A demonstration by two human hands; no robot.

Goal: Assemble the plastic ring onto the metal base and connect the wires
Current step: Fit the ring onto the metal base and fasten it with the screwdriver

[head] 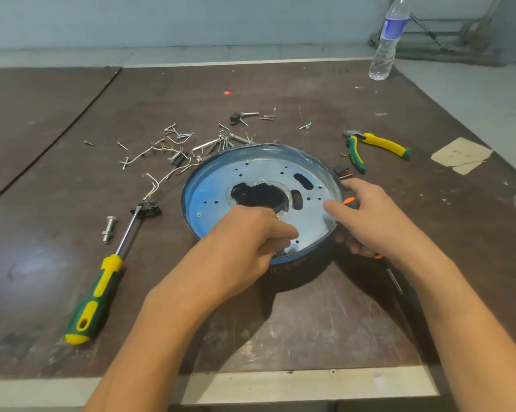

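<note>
Fingers [276, 242] of left hand [244, 236] curl together inside near rim of metal base [250, 171]; cannot tell what they hold. Right hand [366, 215] grips base's right rim, thumb inside. Base mid-table; wires [158, 182] far-left of it.

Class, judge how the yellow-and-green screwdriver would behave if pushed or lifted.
The screwdriver probably stays stiff, given its metal shaft. Its rounded handle may roll if pushed sideways. It is likely handle-heavy, as the handle looks thick.
</note>
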